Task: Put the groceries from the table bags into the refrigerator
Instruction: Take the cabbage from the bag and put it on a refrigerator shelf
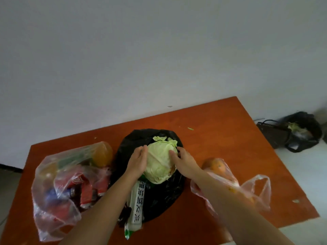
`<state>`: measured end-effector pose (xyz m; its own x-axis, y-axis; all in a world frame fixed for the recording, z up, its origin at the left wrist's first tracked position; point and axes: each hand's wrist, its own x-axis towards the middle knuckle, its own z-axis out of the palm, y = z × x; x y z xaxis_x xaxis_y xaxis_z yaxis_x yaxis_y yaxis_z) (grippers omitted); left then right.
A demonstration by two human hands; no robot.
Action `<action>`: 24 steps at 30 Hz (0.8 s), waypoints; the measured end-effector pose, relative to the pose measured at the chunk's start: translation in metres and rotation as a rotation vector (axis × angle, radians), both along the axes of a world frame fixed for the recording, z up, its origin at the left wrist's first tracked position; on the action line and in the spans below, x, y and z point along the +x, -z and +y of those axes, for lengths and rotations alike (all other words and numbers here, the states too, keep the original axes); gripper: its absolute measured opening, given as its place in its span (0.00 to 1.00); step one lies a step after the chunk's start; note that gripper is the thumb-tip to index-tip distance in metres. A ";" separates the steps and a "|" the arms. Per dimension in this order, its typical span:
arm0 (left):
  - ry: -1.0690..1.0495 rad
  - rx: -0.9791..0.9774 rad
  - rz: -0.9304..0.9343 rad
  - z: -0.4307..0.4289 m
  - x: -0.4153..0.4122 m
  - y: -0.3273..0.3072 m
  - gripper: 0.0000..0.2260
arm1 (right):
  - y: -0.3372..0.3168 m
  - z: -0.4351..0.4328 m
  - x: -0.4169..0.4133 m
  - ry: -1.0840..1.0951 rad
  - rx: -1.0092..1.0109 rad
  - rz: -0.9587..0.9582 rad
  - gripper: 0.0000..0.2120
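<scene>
A pale grey wall fills the upper half of the view. Below it an orange-brown counter runs at a slant, its far-right corner close to the wall.

A crumpled black bag lies open in the middle of the counter, reaching from mid-counter towards the near edge. By the left edge sits a clear bag stuffed with red packets, and a bottle of orange drink lies at its far end. Towards the right edge, a second clear bag, the thin bag, lies with its handle loop open towards the near-right corner and an orange inside its far end; the right forearm crosses over it.

The cabbage rests on the opened black bag, in the middle of the counter. It is a round, tight head, pale yellow-green with visible veins, a few loose frilled leaves at its far side and a small brown spot at its right.

The left hand cups the cabbage's left flank, and the right hand grasps its right flank with spread fingers curved over the leaves.

A long white packet with dark printed characters pokes out of the black bag towards the near edge.

On the floor beyond the right edge stand a dark basket and a floor bag, black, with greens showing inside.
</scene>
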<state>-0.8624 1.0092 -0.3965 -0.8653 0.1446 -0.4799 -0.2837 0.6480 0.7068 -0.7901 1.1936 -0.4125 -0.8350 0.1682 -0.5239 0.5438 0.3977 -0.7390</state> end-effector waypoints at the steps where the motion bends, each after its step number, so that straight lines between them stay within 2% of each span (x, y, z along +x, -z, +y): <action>1: 0.009 0.019 -0.023 0.001 -0.010 0.005 0.22 | 0.005 -0.003 -0.003 0.044 -0.018 -0.026 0.39; 3: 0.059 0.026 -0.051 0.002 -0.022 0.017 0.22 | 0.013 -0.009 -0.006 0.104 -0.026 -0.056 0.44; 6: 0.095 0.063 -0.126 -0.001 -0.033 0.040 0.29 | 0.028 -0.026 -0.011 0.215 -0.033 -0.043 0.49; 10: -0.048 0.271 -0.258 -0.006 -0.030 0.055 0.41 | 0.033 -0.051 -0.017 0.376 -0.116 -0.005 0.46; 12: -0.107 0.323 -0.296 -0.006 -0.030 0.058 0.41 | 0.033 -0.058 -0.021 0.425 -0.147 0.018 0.45; 15: -0.163 0.356 -0.330 -0.005 -0.035 0.066 0.49 | 0.030 -0.064 -0.029 0.514 -0.197 0.012 0.46; 19: -0.191 0.400 -0.327 -0.011 -0.033 0.082 0.46 | 0.018 -0.066 -0.034 0.538 -0.231 -0.004 0.46; 24: -0.222 0.405 -0.239 -0.010 -0.026 0.044 0.44 | -0.005 -0.065 -0.030 0.481 -0.306 0.039 0.48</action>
